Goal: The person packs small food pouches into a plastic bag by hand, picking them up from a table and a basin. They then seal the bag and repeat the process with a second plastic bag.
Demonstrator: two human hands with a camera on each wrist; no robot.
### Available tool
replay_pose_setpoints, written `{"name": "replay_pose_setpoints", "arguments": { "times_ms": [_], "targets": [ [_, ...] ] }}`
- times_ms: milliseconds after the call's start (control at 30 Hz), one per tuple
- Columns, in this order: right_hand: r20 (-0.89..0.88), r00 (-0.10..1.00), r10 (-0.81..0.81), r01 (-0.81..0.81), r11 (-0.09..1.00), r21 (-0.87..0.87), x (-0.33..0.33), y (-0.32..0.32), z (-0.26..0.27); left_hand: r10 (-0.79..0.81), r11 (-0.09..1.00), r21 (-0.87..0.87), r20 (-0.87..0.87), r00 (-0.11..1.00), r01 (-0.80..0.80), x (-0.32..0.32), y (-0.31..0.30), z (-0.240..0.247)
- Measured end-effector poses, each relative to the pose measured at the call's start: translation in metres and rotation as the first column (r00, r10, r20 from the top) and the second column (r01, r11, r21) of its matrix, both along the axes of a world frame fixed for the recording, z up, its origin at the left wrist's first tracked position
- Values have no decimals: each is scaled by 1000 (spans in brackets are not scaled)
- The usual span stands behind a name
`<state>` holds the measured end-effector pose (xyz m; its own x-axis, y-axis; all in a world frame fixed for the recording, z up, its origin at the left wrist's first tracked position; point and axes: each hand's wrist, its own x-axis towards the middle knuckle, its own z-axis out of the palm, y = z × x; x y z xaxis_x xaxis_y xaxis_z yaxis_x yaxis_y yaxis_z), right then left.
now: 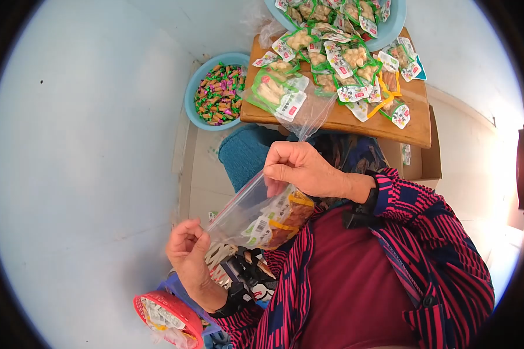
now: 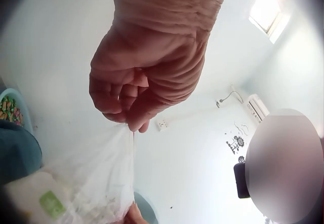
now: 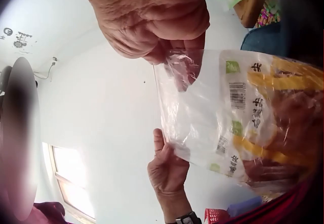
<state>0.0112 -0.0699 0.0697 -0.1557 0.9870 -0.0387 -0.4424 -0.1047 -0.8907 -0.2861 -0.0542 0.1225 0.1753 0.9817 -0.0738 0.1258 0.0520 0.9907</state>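
Between my two hands a clear zip bag (image 1: 236, 215) is stretched, its red-edged mouth running diagonally. Inside it lie printed snack packets (image 3: 276, 107) with yellow bands and brown contents. My left hand (image 1: 191, 256) pinches one end of the mouth between thumb and fingers, as the left wrist view (image 2: 147, 72) shows close up. At the opposite end, my right hand (image 1: 305, 168) pinches the bag's edge; in the right wrist view some of its fingers (image 3: 185, 77) show through the plastic. The filled part of the bag hangs close to my torso.
A wooden table (image 1: 384, 129) ahead bears many green-edged snack packets (image 1: 332, 61) and a blue basin (image 1: 399, 29) of more. Left of it, another blue basin (image 1: 190, 96) holds small wrapped pieces. A red basket (image 1: 186, 320) stands at lower left, and a cardboard box (image 1: 432, 148) beside the table.
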Motion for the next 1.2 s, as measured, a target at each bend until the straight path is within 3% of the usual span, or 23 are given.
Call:
{"name": "replay_pose_setpoints", "arguments": {
  "times_ms": [100,200,300,367,400,467,567,633,900,1067,1200],
  "targets": [
    [-7,1000,11,-11,998,-54,1,-5,4,-36,999,-7,72,997,36,1,-2,1],
    [19,1000,19,-18,1000,-12,1,-8,5,-1,999,-37,-25,1000,0,4,-3,7],
    [41,998,42,-41,999,-8,-2,-13,7,39,997,69,-51,998,-35,7,-1,11],
    [50,998,42,-42,999,-2,-6,-15,11,-1,931,342,-347,938,127,11,3,17],
    [55,998,39,-39,999,2,-9,-16,13,2,930,344,-346,938,125,21,2,26],
    [69,997,17,-20,999,41,-15,-19,15,-49,826,415,-622,781,382,54,-9,45],
    [140,990,-20,5,994,105,-17,-23,21,-76,801,386,-693,717,458,81,-19,45],
    [222,975,-29,-6,988,152,-17,-26,26,-65,794,391,-707,704,466,88,-21,39],
    [278,961,13,-61,985,164,-9,-28,29,-54,812,381,-704,708,441,86,-33,41],
    [112,991,74,-78,996,32,-3,-29,25,-12,799,385,-758,652,462,75,-37,40],
    [143,977,161,-168,985,41,0,-25,22,15,813,394,-749,662,428,73,-43,38]
  ]
}}
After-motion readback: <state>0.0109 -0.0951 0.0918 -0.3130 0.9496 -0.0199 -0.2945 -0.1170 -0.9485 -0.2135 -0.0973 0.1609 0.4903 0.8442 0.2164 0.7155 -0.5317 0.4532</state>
